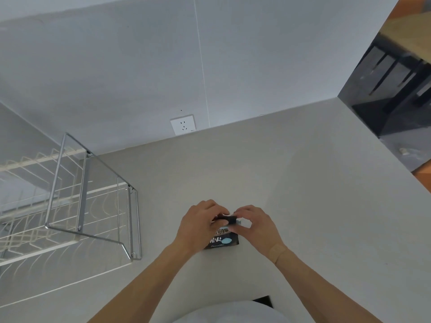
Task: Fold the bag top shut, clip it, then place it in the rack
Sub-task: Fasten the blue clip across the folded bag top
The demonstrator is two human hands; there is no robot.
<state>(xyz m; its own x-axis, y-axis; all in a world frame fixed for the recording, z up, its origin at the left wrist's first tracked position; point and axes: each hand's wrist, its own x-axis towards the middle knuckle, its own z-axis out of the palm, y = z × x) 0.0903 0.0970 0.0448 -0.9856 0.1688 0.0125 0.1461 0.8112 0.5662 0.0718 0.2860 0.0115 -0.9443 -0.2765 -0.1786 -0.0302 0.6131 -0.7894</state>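
Note:
A small black bag with a light blue oval and white print stands on the pale counter in front of me. My left hand grips its left side and folded top. My right hand pinches the top from the right. Between the fingertips sits a black piece with a bit of light blue beside it; whether it is a clip or the rolled bag top I cannot tell. The metal wire rack stands at the left of the counter, apart from the bag.
A white wall socket sits on the wall behind the counter. The counter's right edge drops to a dark floor with black furniture legs. A dark object peeks out at the near edge by my body.

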